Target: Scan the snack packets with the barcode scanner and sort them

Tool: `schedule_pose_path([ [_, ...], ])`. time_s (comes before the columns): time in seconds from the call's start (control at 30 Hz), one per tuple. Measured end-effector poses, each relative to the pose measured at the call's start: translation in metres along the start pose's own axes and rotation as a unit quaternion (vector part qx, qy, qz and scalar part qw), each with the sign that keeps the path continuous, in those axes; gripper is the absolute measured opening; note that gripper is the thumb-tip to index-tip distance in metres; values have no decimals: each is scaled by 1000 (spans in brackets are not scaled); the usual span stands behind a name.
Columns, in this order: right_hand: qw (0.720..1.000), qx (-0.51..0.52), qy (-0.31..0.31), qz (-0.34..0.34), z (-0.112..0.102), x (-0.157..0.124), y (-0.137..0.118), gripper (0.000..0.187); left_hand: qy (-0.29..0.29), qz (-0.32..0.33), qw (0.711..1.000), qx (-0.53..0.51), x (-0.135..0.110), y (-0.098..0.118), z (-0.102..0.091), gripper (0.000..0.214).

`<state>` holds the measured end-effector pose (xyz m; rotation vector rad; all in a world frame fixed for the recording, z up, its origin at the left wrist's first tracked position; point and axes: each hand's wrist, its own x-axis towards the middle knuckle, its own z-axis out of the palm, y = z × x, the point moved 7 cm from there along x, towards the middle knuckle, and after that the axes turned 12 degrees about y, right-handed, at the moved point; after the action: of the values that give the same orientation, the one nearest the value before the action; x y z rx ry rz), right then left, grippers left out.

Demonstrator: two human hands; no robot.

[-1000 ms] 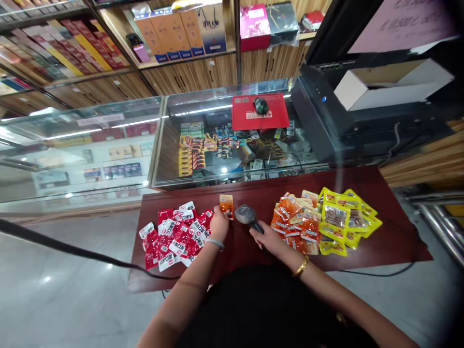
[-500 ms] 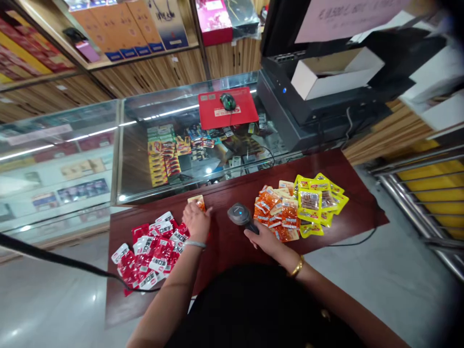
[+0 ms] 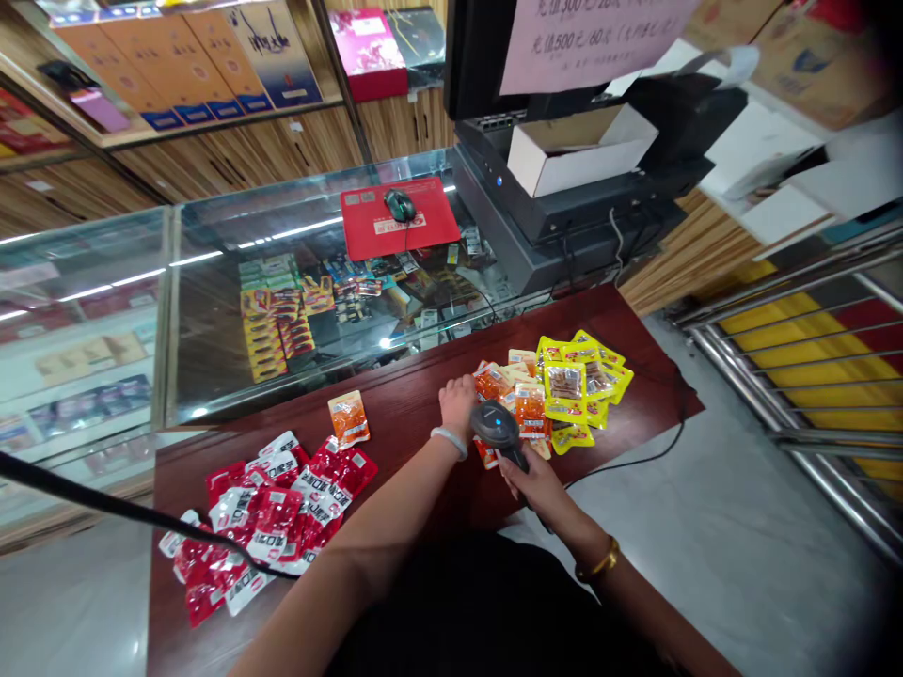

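My right hand (image 3: 530, 481) is wrapped round the handle of a grey barcode scanner (image 3: 496, 428), held just above the dark red table (image 3: 423, 404). My left hand (image 3: 458, 404) reaches across to the pile of orange snack packets (image 3: 518, 402) and rests its curled fingers on one at the pile's left edge. A single orange packet (image 3: 348, 417) lies alone on the table, left of both hands. A pile of red packets (image 3: 275, 512) sits at the near left. Yellow packets (image 3: 582, 381) lie right of the orange ones.
A glass display counter (image 3: 296, 291) runs behind the table, with a red mouse pad (image 3: 367, 230) and mouse (image 3: 399, 204) on it. A black till unit (image 3: 564, 216) with an open white box (image 3: 578, 150) stands at the right. A metal railing (image 3: 811, 376) is further right. A black cable (image 3: 105, 503) crosses the left.
My left hand let go of the single orange packet beside the red pile and moved right to the orange pile. The scanner stayed in my right hand. The view swung right.
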<state>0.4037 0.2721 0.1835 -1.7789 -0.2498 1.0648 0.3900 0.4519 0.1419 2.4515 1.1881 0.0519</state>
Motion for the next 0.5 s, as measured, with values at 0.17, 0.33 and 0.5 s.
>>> schedule_pose_path([
  [0.17,999,-25,-17,-12,10,2,-3,47,19,-127,980,-149,-29,-47,-8,40],
  [0.33,993,-53,-93,-48,57,8,-10,40,81,-259,939,-212,-82,-128,-22,38],
  [0.5,973,-82,-209,-49,126,9,-12,36,124,-332,917,-184,-127,-190,-33,39],
])
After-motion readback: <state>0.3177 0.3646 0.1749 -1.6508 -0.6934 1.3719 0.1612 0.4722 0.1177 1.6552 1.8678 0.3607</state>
